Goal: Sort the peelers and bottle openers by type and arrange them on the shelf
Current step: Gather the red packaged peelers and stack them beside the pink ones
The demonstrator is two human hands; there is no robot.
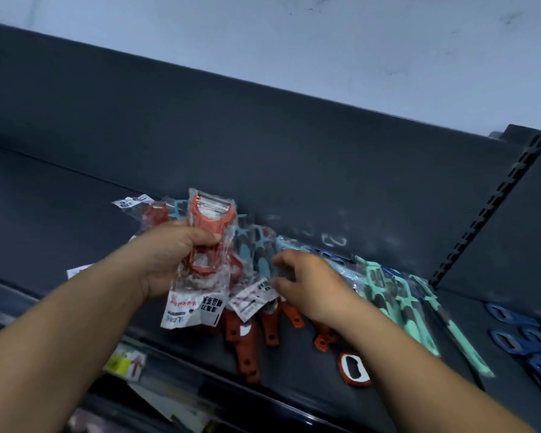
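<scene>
red peeler held up while the pile is reached into

a bagged red peeler is held above the dark shelf by the left hand, whose grip is pressed around the handle through the clear wrapper, blade end up. the right hand is laid on the mixed pile, its fingers curled loosely over bagged blue-grey peelers; whether anything is pinched there cannot be told. loose red peelers are seen lying on the shelf below the hands, and a red bottle opener lies near the front edge, just beside the right forearm. mint-green peelers are lined up to the right, and blue bottle openers are grouped at the far right.
</scene>
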